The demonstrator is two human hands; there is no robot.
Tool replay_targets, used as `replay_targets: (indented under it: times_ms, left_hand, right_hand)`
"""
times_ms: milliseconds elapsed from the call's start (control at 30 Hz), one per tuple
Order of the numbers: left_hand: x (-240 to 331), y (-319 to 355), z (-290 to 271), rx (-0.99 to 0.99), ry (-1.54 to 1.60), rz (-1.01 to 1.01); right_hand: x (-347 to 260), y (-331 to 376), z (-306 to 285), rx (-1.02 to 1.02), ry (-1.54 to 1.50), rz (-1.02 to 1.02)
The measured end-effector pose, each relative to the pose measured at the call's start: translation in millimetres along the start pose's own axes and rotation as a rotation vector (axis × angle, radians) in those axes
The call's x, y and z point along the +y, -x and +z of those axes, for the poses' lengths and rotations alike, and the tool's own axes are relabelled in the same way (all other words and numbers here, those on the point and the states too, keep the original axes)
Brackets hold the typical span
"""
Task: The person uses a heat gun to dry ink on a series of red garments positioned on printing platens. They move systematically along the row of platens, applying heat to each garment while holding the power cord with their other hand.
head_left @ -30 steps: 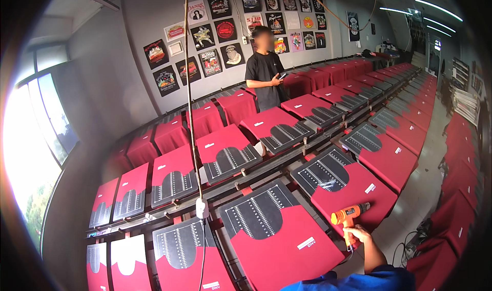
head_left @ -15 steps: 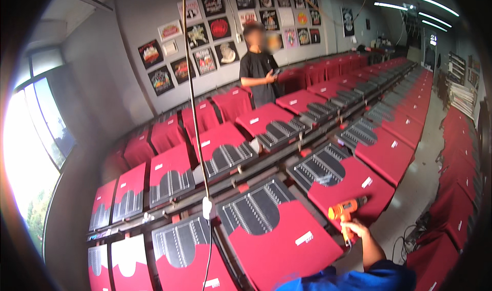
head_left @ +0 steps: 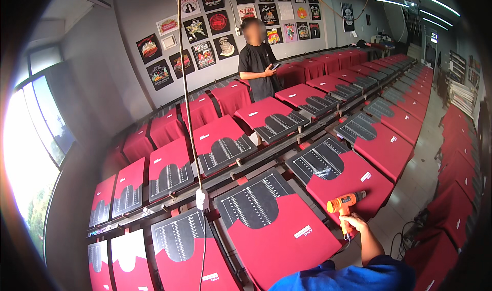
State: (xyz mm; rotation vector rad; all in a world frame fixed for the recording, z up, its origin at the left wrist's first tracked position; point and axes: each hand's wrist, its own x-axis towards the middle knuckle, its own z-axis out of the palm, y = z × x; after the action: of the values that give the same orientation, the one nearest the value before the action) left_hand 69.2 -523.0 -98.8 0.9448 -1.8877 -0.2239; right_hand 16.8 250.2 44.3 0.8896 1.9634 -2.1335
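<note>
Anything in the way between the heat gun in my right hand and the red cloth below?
Nothing visible stands between the heat gun in the right hand and the red cloth below. A glossy patch shows on the black board, off to the left.

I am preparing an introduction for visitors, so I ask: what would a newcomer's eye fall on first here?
Long rows of red cloths on dark boards fill the middle and run toward the far right. At the lower right, the right hand holds an orange heat gun. Behind the rows, printed pictures crowd the wall beyond a standing co-worker in black.
</note>
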Motion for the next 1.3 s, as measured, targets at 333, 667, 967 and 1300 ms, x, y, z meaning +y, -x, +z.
replay_targets:
  times_ms: [333,667,967,1300]
  left_hand:
    - [-8.4,2.4,-7.3,-0.026,-0.002,0.007]
    - [-15.6,3.9,-6.1,-0.036,0.011,0.011]
    - [10.8,18.9,10.9,-0.048,0.106,-0.041]
    - [16.4,18.7,14.0,-0.035,0.117,-0.07]
  right_hand:
    - [-5.2,5.9,2.8,-0.013,-0.06,0.004]
    - [-9.2,5.3,7.7,-0.051,-0.105,0.033]
    - [0.7,2.3,-5.2,0.007,-0.021,0.007]
    - [-15.0,13.1,3.6,-0.075,-0.132,0.045]
